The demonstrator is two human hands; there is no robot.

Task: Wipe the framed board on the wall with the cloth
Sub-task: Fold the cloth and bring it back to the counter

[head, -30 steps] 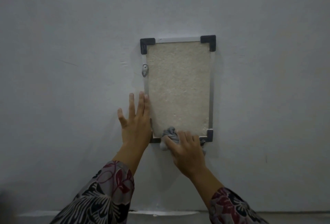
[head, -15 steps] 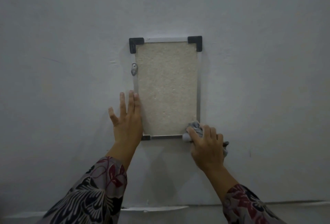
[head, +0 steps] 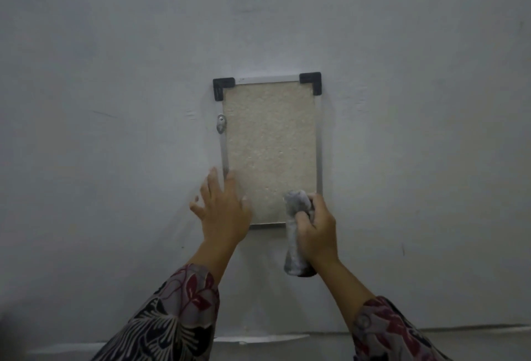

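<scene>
Both hands at framed board: left hand flat, fingers apart; right hand clamped round cloth.

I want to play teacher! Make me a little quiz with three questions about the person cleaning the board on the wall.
1. True or false: the left hand holds the cloth.
2. Which part of the framed board does the cloth cover? A) top left corner B) lower right corner C) the middle
3. Fill in: the board's two top corner pieces are coloured ____.

Key
1. False: the right hand grips it; the left hand lies open at the board's lower left edge.
2. B
3. black
</scene>
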